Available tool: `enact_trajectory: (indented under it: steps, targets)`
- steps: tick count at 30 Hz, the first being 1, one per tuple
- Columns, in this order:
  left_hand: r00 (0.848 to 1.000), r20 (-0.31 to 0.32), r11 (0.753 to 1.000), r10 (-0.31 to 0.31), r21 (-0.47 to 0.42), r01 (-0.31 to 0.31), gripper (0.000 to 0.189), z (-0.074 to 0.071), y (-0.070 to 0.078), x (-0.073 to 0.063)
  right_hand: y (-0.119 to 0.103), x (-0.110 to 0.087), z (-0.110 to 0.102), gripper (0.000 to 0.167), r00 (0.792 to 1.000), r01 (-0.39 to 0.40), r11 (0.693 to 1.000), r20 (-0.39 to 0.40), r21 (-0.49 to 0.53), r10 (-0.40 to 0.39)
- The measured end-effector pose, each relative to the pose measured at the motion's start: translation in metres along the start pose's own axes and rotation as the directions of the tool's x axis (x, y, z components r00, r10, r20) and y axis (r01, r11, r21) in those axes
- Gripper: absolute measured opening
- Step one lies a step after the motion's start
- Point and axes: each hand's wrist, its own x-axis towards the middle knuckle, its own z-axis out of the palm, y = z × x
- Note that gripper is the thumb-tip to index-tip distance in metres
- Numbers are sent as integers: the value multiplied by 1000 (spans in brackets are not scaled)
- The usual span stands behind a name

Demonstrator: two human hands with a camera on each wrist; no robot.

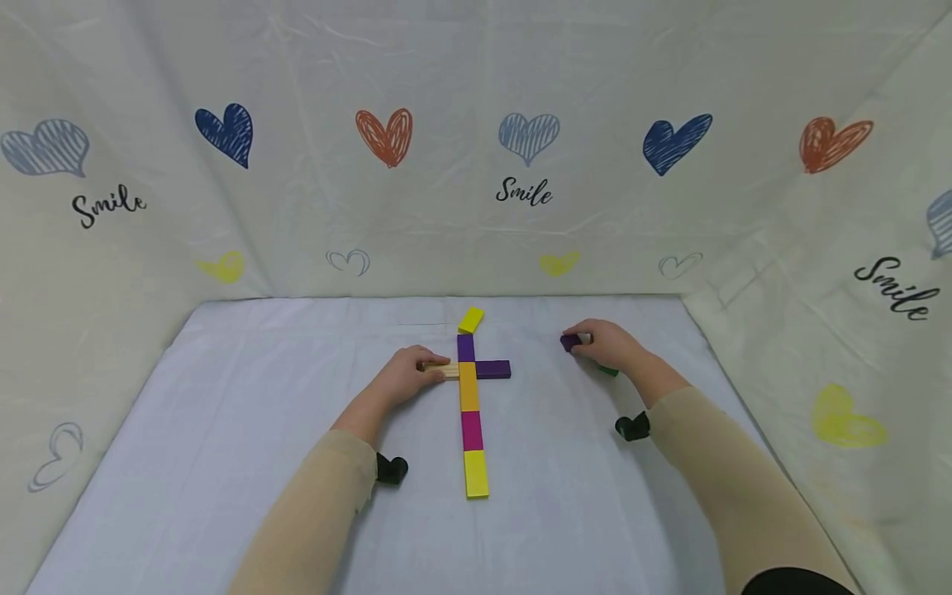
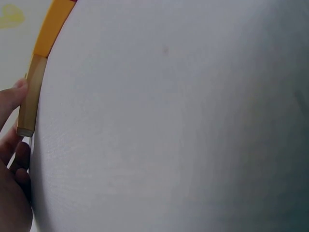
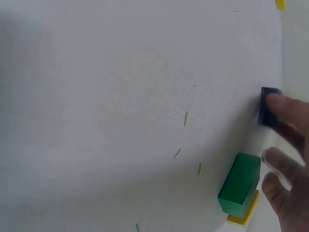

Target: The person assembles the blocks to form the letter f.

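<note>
My left hand (image 1: 402, 376) holds a plain wooden block (image 1: 450, 372) with thumb and fingers, its far end against the side of an orange block (image 1: 468, 388). In the left wrist view that wooden block (image 2: 32, 99) forms a corner with the orange one. To the right, my right hand (image 1: 608, 343) pinches a dark purple block (image 3: 266, 113) between thumb and fingers. Beneath this hand's other fingers lies a green block (image 3: 240, 183), with a yellow block (image 3: 245, 212) partly hidden behind it.
A column of blocks runs down the white cloth (image 1: 297, 330): purple (image 1: 465, 347), orange, magenta (image 1: 472, 430), yellow (image 1: 477, 474). Another purple block (image 1: 493, 369) sticks out to the right. At the top a yellow block (image 1: 472, 319) sits slanted. Heart-printed cloth walls (image 1: 446, 231) stand behind.
</note>
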Motion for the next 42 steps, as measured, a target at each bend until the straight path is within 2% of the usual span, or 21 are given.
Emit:
enact_trajectory:
  steps: [5, 12, 17, 21, 30, 39, 42]
  targets:
    - [1000, 1, 1000, 2, -7, -2, 30, 0, 0, 0, -2, -3, -1, 40, 1000, -6, 1000, -3, -18, 6]
    - [1000, 1, 1000, -5, -10, 5, 30, -1, 2, -2, -2, 0, -2, 38, 998, 37, 998, -41, -48, -39]
    - [1000, 2, 1000, -6, -7, 6, 30, -1, 3, -2, -9, 3, -6, 38, 999, 17, 999, -44, -30, -19]
    - [1000, 9, 1000, -4, 1, 4, 30, -1, 3, -3, -17, 9, -6, 38, 999, 12, 1000, -41, -20, -13]
    - [1000, -1, 1000, -14, -12, 14, 29, 0, 1, -3, -46, 34, 1, 36, 991, 101, 995, -86, 6, -100]
    - [1000, 6, 1000, -11, -16, 11, 28, -1, 0, -1, -83, 65, 15, 39, 998, -19, 998, -61, 59, 22]
    - [1000, 1, 1000, -3, -10, 3, 28, -1, -1, 1, -91, 76, 19, 39, 997, -31, 998, -68, 59, 35]
